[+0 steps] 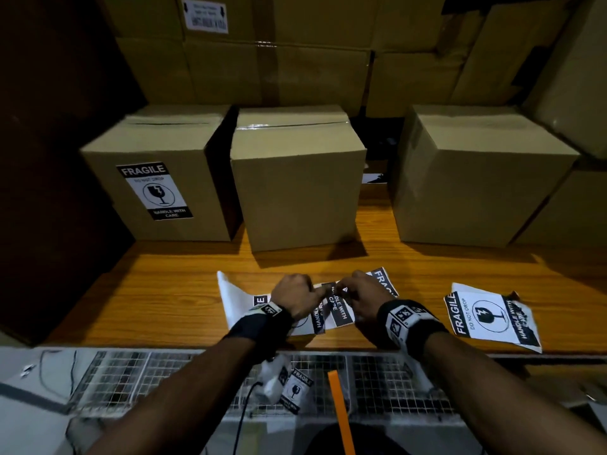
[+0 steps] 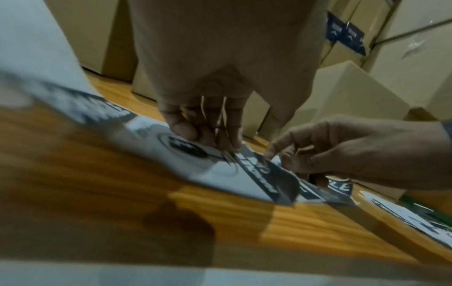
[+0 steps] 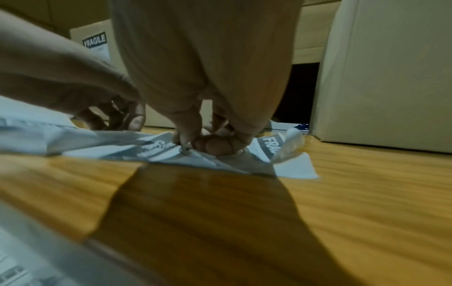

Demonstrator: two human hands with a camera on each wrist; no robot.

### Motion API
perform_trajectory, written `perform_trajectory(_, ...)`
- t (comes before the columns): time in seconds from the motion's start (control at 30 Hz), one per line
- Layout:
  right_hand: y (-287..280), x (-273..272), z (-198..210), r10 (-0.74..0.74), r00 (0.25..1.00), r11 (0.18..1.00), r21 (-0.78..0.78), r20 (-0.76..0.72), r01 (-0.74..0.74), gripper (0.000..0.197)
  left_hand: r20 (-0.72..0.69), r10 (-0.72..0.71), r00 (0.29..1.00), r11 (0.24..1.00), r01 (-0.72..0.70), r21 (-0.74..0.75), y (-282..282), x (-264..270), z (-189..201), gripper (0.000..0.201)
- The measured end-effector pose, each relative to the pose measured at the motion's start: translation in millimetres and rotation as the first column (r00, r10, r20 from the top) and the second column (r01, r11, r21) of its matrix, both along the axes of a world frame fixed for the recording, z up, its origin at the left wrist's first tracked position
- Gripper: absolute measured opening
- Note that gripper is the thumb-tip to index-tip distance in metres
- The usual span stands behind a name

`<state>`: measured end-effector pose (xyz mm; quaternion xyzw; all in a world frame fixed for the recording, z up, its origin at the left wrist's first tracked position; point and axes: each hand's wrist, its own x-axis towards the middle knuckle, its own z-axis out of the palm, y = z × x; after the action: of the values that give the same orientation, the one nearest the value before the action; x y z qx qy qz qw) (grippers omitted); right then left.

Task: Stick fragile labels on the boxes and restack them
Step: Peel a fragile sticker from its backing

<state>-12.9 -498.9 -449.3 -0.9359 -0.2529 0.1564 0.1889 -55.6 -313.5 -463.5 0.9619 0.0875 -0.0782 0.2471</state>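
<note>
While three brown cardboard boxes (image 1: 297, 178) stand at mid-frame, your left hand (image 1: 294, 298) and right hand (image 1: 364, 298) pinch a black-and-white fragile label (image 1: 338, 307) with curled fingers (image 2: 186, 129) on the wooden surface (image 1: 164, 300).

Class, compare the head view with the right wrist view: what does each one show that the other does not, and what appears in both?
Only the head view shows the middle box with its bare front, a loose label lying to the right on the table, both wristbands, and a wire grid below the table edge.

Only the right wrist view shows the right hand's fingertips close up, pinching a crumpled label.

Both show the left hand, the right hand, the wooden table, and the left box already carrying a FRAGILE label.
</note>
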Motion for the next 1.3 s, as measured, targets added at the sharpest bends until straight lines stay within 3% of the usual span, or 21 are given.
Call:
perform_trajectory(0.1,-6.5,1.0,-0.1,0.003,1.0,0.999,0.036,0.019,-0.004,0.024,-0.033,0.051,0.998,0.992,-0.047,0.118,-17.4,-0.4,1.2,0.072)
perform_trajectory(0.27,-17.5,7.6,1.6,-0.021,1.0,0.997,0.07,0.01,0.02,0.019,-0.025,0.163,0.986,0.968,-0.155,0.199,-33.8,-1.2,4.3,0.026)
perform_trajectory(0.43,-17.5,10.1,-2.4,-0.062,0.998,0.996,0.063,-0.02,0.064,0.013,-0.073,0.166,0.983,0.98,-0.156,0.126,-33.4,0.7,6.4,0.034)
perform_trajectory(0.63,-9.7,12.0,-7.9,-0.096,0.993,0.993,0.056,-0.064,0.1,0.01,-0.111,0.189,0.976,0.982,-0.189,0.017,-34.4,1.1,8.7,0.025)
perform_trajectory(0.9,-3.6,15.7,-15.4,-0.095,0.994,0.995,0.012,-0.056,0.096,0.014,-0.044,0.321,0.946,0.944,-0.323,-0.063,-42.2,-11.9,4.7,0.02)
perform_trajectory(1.3,0.8,13.5,-16.0,-0.104,0.994,0.995,-0.005,-0.04,0.104,0.018,0.082,0.378,0.922,0.912,-0.356,-0.204,-40.4,-21.0,-15.8,0.019)
